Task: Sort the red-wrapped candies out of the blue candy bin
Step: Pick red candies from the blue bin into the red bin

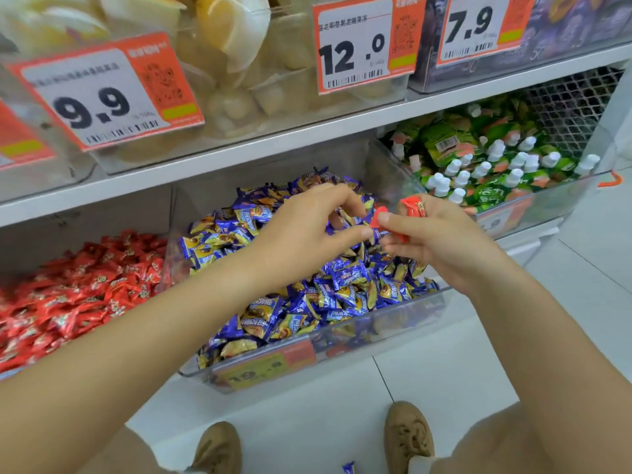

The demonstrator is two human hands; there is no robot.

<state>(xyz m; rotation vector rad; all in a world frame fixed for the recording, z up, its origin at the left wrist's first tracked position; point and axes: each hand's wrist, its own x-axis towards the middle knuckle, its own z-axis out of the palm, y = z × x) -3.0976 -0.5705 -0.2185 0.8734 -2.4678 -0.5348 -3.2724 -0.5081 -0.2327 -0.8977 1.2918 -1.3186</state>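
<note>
1. My left hand (307, 230) hovers over the middle of the blue candy bin (393, 314), fingers curled, thumb and forefinger closing on a red-wrapped candy (379, 215) at its left edge.
2. My right hand (441, 237) meets it from the other side; its fingertips pinch the same red piece, so both hands are on it at once, just above the heap.
3. A second red candy (412, 206) sticks up from the top of my right hand, tucked between the fingers. There may be more red wrappers in that palm, but the grip hides them and I cannot tell.
4. The blue-and-gold candies (301, 302) fill the clear bin right to its front wall, which carries an orange price label (265, 367).
5. To the left sits the neighbouring bin of red candies (78, 295), heaped high.
6. To the right, a bin of green pouches (492, 165) with white caps.
7. Above, the shelf edge carries price tags reading 9.9 (102, 94), 12.0 (362, 42) and 7.9 (482, 25).
8. One stray blue candy (348, 468) lies on the floor between my tan shoes (408, 436).
</note>
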